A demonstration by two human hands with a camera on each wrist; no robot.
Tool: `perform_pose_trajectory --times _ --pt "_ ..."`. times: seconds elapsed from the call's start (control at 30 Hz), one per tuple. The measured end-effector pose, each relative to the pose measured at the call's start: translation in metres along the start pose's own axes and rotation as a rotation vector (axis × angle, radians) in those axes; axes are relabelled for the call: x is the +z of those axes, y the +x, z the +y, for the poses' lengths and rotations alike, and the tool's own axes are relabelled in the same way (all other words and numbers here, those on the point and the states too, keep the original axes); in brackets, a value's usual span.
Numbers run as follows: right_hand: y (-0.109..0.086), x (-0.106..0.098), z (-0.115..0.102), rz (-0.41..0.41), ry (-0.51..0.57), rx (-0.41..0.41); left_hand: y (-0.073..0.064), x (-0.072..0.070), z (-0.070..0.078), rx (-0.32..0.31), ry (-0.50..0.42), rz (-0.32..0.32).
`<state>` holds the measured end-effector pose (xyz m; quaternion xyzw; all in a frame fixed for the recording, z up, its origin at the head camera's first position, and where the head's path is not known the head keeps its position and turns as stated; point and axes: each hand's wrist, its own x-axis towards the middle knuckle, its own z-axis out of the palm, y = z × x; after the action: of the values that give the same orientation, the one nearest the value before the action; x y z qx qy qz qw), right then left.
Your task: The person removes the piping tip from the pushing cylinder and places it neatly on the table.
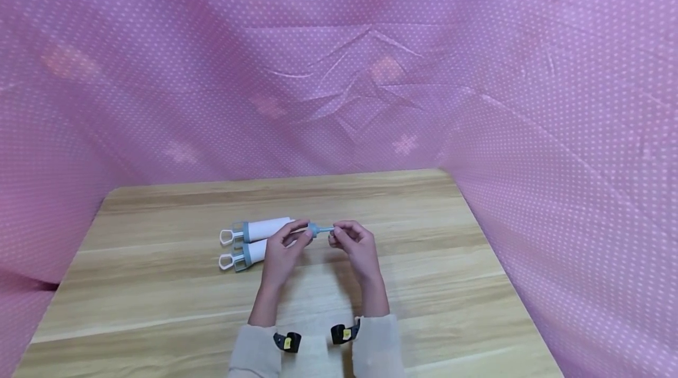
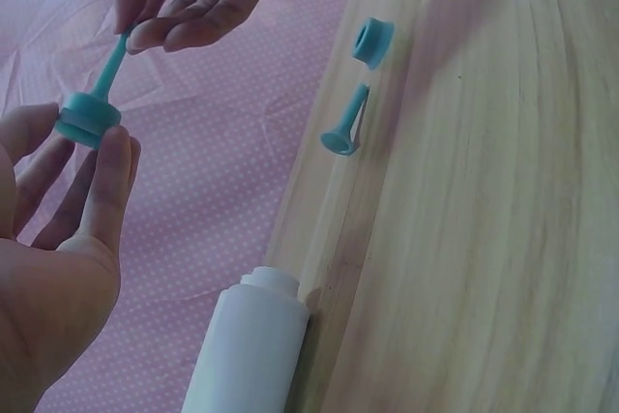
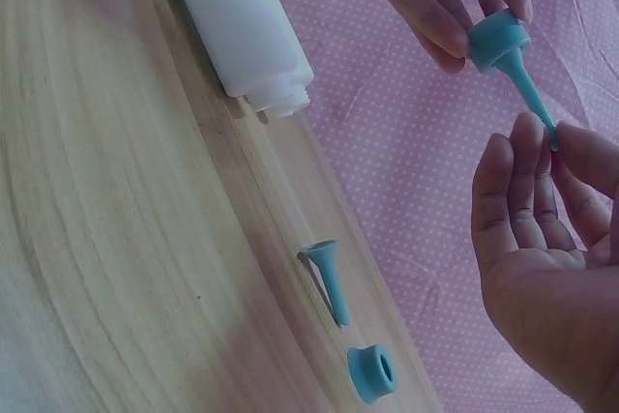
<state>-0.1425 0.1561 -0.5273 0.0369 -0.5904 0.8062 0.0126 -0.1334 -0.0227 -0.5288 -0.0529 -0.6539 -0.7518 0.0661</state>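
Observation:
Held up above the table, a teal screw ring (image 2: 89, 121) has a slim teal nozzle (image 3: 529, 94) sticking out of it. My left hand (image 1: 279, 257) pinches the ring between thumb and fingers. At the other end, my right hand (image 1: 361, 250) pinches the nozzle's narrow tip with thumb and fingertips. Two white-barrelled plunger tubes (image 1: 266, 229) with teal collars and white pull handles lie side by side, left of and partly behind my left hand. One tube's bare threaded mouth (image 3: 280, 101) shows in the right wrist view.
On the wooden table (image 1: 159, 301) lie a loose teal nozzle (image 2: 345, 126) with a flared end and a separate teal ring (image 2: 375, 43); in the head view the hands hide them. Pink dotted cloth (image 1: 339, 72) hangs behind the table and along both sides.

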Motion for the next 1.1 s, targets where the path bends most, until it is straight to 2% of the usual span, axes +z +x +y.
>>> perform_pose_trajectory --times 0.3,0.57,0.93,1.1 --pt "-0.002 0.005 -0.002 0.026 0.036 -0.024 0.001 0.002 0.003 0.025 0.043 0.038" --pt "-0.004 0.006 -0.003 0.032 0.065 -0.036 0.0 0.005 0.002 0.015 0.08 0.036" --pt "-0.005 0.007 -0.002 0.019 0.075 -0.056 -0.001 0.009 0.0 0.037 0.077 0.025" --pt "-0.005 0.007 0.0 0.013 0.07 -0.053 -0.002 0.012 0.002 0.034 0.072 0.045"
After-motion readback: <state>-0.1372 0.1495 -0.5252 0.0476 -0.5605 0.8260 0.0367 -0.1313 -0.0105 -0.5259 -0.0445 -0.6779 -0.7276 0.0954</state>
